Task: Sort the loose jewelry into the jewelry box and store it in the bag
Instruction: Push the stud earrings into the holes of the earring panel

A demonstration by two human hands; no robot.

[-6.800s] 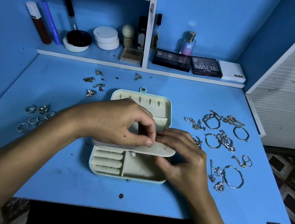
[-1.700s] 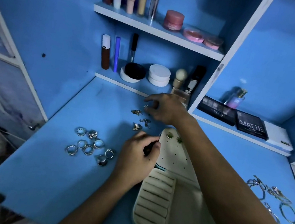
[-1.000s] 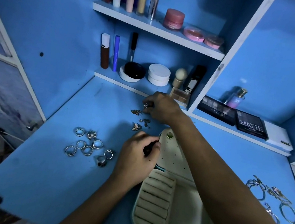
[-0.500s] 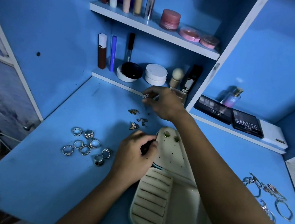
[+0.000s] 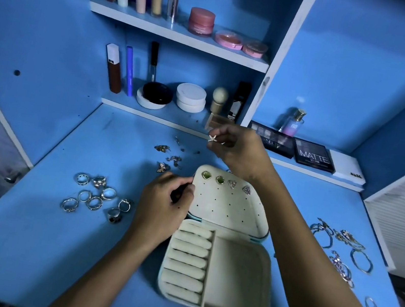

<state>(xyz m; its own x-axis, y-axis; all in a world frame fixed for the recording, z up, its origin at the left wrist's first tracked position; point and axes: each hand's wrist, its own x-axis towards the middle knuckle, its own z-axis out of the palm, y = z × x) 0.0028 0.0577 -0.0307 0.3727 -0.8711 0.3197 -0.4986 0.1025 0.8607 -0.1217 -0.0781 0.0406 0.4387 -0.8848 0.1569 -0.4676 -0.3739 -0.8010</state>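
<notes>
Pinching a small star-shaped earring [image 5: 212, 138] between curled fingers, the right hand [image 5: 239, 150] holds it above the worktop [image 5: 30, 231], just beyond the open jewelry box [image 5: 220, 247]. The left hand [image 5: 164, 207] grips the left edge of the perforated earring panel [image 5: 227, 205], fingers curled round it, keeping the panel tilted up from the hinge. Four earrings sit in a row along the panel's far edge. The box's long axis runs away from the person; its ring rolls and side compartment hold nothing. Loose rings [image 5: 97, 196] lie left, bracelets [image 5: 343, 249] right.
</notes>
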